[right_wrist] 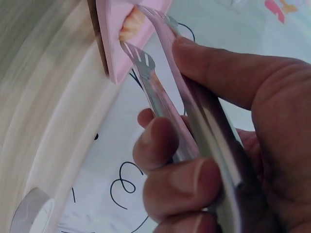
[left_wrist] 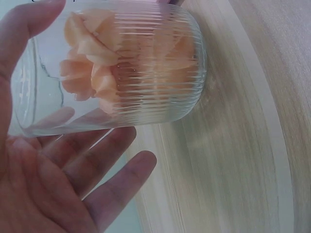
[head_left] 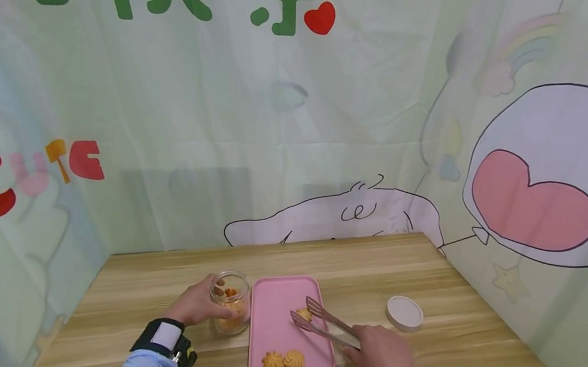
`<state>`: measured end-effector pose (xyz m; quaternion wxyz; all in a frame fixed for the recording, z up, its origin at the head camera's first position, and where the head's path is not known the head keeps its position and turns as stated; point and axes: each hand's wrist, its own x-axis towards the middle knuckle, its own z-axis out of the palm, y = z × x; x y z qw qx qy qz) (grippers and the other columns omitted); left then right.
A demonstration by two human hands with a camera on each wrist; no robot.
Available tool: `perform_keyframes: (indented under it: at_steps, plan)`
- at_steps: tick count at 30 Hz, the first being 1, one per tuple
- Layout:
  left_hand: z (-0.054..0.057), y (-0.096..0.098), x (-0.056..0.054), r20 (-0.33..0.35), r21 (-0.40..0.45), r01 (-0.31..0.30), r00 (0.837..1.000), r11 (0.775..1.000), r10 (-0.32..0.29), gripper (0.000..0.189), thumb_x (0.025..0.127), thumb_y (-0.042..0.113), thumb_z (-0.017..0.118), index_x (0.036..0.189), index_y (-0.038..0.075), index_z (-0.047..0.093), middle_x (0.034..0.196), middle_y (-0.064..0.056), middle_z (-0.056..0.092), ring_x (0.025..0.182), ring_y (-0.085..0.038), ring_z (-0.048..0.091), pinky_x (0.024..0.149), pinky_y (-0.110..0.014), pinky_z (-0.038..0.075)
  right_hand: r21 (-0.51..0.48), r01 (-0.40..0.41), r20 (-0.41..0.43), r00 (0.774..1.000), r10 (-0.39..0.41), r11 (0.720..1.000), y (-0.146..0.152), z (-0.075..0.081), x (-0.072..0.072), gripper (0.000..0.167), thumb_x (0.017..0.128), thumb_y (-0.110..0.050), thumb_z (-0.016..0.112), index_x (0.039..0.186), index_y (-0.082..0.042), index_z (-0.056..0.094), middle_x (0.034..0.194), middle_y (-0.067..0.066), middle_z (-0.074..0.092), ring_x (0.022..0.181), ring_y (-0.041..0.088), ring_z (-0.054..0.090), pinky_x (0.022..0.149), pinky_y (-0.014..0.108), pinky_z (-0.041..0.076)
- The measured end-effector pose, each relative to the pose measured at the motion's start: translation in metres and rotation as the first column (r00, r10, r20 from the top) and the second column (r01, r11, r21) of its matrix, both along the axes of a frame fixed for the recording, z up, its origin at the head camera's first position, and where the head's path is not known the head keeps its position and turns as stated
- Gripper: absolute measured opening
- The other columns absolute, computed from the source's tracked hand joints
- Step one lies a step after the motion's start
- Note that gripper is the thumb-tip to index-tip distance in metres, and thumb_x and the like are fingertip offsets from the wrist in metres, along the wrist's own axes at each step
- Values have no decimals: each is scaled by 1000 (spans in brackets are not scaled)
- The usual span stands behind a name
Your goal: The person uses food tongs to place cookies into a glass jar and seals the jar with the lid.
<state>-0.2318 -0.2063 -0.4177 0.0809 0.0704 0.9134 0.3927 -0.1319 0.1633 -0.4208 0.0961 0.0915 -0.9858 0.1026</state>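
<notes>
On the pink tray [head_left: 278, 298], right of the middle, spot a ridged cookie [head_left: 304, 315] lying between the two slotted tips of the metal tongs [head_left: 335, 323]. Can't tell if actually pinched or just straddled. Probably super light, dry and stiff, so likely to crack or crumble under a hard squeeze. Best to grab low on opposite sides and go easy, especially with smooth, maybe slippery metal. Holding the tongs in the right hand [head_left: 385, 355], with thumb along one arm and fingers round the other, angled in from the lower right. Gripping the glass jar [head_left: 234, 327] in the left hand [head_left: 196, 304], just beside the tray's left edge, with at least one finger standing off the glass in the wrist view. Probably heavier with cookies [left_wrist: 95, 48] inside, plus hard and slick. Also see two more cookies [head_left: 273, 363] near the tray's bottom edge, and a white lid [head_left: 404, 313] off to the right
</notes>
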Motion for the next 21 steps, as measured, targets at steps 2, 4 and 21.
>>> perform_keyframes:
  at_steps: [2, 4, 21]
  plan:
    - [-1, 0, 0, 4, -4, -1, 1000, 1000, 1, 92, 75, 23, 96, 145, -8, 46, 129, -22, 67, 120, -39, 62, 106, -62, 49, 4, 17, 2, 1000, -17, 1000, -3, -2, -1, 27, 83, -39, 88, 86, -17, 73, 68, -1, 63, 61, 24, 61, 53, 45, 49]
    - [-1, -1, 0, 6, -12, -4, 1000, 1000, 4, 92, 75, 24, 96, 145, -8, 47, 129, -21, 66, 119, -38, 62, 105, -62, 49, 5, 40, 9, 999, -40, 999, -6, -3, -2, 28, 83, -40, 88, 85, -17, 72, 67, 0, 62, 60, 24, 60, 52, 45, 48]
    - [-1, -1, 2, -11, -16, 10, 1000, 1000, -10, 101, 76, 27, 97, 151, -10, 41, 132, -24, 65, 122, -41, 61, 106, -63, 47, -22, 32, -57, 998, -33, 999, -13, -6, -5, 32, 83, -37, 88, 76, -18, 63, 63, -1, 57, 55, 23, 54, 48, 44, 43]
